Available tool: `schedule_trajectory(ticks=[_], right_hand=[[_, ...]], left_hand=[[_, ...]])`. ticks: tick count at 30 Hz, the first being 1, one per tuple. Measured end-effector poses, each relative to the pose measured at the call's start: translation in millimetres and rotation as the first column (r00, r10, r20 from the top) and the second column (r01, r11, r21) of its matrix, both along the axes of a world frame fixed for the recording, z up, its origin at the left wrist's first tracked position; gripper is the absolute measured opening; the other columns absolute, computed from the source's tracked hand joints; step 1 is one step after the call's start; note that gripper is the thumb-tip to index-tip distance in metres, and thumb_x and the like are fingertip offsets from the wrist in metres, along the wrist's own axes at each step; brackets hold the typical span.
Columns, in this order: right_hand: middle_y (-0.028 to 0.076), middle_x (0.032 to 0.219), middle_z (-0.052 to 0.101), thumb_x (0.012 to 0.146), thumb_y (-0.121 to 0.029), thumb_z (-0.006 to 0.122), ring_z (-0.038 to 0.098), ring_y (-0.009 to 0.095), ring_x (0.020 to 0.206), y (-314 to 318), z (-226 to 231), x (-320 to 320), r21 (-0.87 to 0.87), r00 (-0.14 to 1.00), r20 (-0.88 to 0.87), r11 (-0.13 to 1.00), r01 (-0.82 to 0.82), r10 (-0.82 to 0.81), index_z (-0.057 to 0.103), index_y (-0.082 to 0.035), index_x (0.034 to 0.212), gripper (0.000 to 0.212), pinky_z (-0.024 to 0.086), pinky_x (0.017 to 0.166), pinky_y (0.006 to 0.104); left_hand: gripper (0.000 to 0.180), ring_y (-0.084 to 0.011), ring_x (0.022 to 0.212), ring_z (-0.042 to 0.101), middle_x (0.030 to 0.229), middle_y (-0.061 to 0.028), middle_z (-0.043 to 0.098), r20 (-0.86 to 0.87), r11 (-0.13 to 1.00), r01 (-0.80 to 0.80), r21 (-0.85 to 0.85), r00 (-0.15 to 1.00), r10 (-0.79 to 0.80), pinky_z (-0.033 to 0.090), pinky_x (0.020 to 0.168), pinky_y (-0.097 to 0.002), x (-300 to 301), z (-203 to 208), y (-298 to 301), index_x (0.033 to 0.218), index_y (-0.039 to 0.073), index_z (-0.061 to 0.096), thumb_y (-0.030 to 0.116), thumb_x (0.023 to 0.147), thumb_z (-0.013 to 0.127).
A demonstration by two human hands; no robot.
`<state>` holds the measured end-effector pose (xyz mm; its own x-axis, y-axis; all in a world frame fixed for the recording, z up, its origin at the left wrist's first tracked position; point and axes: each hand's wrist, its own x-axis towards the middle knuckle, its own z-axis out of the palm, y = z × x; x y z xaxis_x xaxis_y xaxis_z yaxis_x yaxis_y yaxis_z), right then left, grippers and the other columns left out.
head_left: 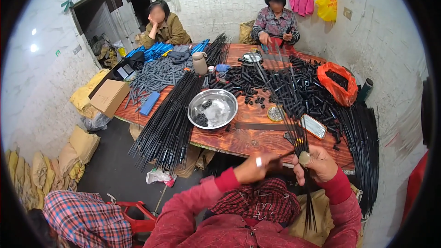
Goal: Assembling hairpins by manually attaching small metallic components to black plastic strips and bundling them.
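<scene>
My right hand is closed around a bundle of thin black rods that fans upward over the table and hangs down below the fist. A pale yellowish cover sits on one of its digits. Close beside the bundle is my left hand, its fingers curled together and a little blurred, with a white band on one finger. A thin dark piece shows at its fingertips, too smeared to name. Under the rods on the wooden table lie a small round tin and a white rectangular tray with an orange rim.
A metal basin holds small black rings. Left of it, a big bundle of black rods overhangs the edge. Black tubes, grey tubes and an orange bag cover the table. Two people sit opposite; a red stool stands left.
</scene>
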<state>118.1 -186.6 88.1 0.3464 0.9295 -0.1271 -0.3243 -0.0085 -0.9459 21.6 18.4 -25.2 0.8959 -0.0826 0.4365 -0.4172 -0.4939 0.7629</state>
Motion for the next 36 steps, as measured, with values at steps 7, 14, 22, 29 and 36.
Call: schedule_trajectory(ticks=[7, 14, 22, 29, 36], right_hand=[[0.010, 0.080, 0.065, 0.100, -0.016, 0.049, 0.066, 0.018, 0.064, 58, -22, -1, 0.079, 0.965, 0.240, 0.993, 0.089, -0.106, 0.057, 0.004, 0.107, 0.022, 0.056, 0.065, 0.0302], [0.010, 0.082, 0.065, 0.102, -0.019, 0.048, 0.068, 0.019, 0.072, 79, -118, 13, -0.003, 0.978, 0.176, 0.993, 0.115, -0.113, 0.056, 0.003, 0.109, 0.024, 0.056, 0.066, 0.0293], [0.010, 0.081, 0.064, 0.103, -0.024, 0.049, 0.065, 0.018, 0.069, 70, -144, 3, 0.064, 0.972, 0.177, 0.988, 0.143, -0.152, 0.056, 0.004, 0.109, 0.029, 0.056, 0.067, 0.0306], [0.009, 0.085, 0.067, 0.103, -0.019, 0.047, 0.066, 0.017, 0.077, 67, -200, -14, 0.064, 0.961, 0.255, 0.993, 0.097, -0.110, 0.058, 0.003, 0.107, 0.024, 0.052, 0.075, 0.0301], [0.009, 0.086, 0.071, 0.098, -0.015, 0.049, 0.067, 0.017, 0.084, 64, -248, -31, 0.063, 0.894, 0.385, 0.973, 0.224, -0.231, 0.064, 0.000, 0.098, 0.021, 0.051, 0.081, 0.0309]], left_hand=[[0.039, -0.0365, 0.098, 0.066, 0.104, -0.0177, 0.068, 0.495, 0.945, -0.305, 0.121, 0.843, 0.209, 0.053, 0.083, -0.0403, 106, 11, 91, 0.111, 0.006, 0.065, -0.010, 0.076, 0.056], [0.036, -0.0418, 0.092, 0.064, 0.099, -0.0200, 0.067, 0.315, 0.916, -0.369, 0.158, 0.898, 0.307, 0.052, 0.077, -0.0457, 109, -109, 107, 0.110, 0.005, 0.064, 0.002, 0.074, 0.061], [0.019, -0.0417, 0.074, 0.062, 0.080, -0.0197, 0.065, 0.280, 0.928, -0.336, 0.158, 0.917, 0.284, 0.049, 0.064, -0.0451, 122, -121, 127, 0.091, 0.005, 0.066, 0.001, 0.074, 0.059], [0.025, -0.0291, 0.095, 0.066, 0.109, -0.0137, 0.068, 0.043, 0.984, -0.175, 0.037, 0.984, 0.173, 0.053, 0.082, -0.0381, 113, -113, 122, 0.107, 0.008, 0.068, -0.003, 0.086, 0.060], [0.028, -0.0349, 0.103, 0.065, 0.115, -0.0146, 0.067, 0.225, 0.930, -0.243, 0.275, 0.957, 0.183, 0.053, 0.086, -0.0414, 100, -91, 110, 0.116, 0.008, 0.065, 0.012, 0.088, 0.061]])
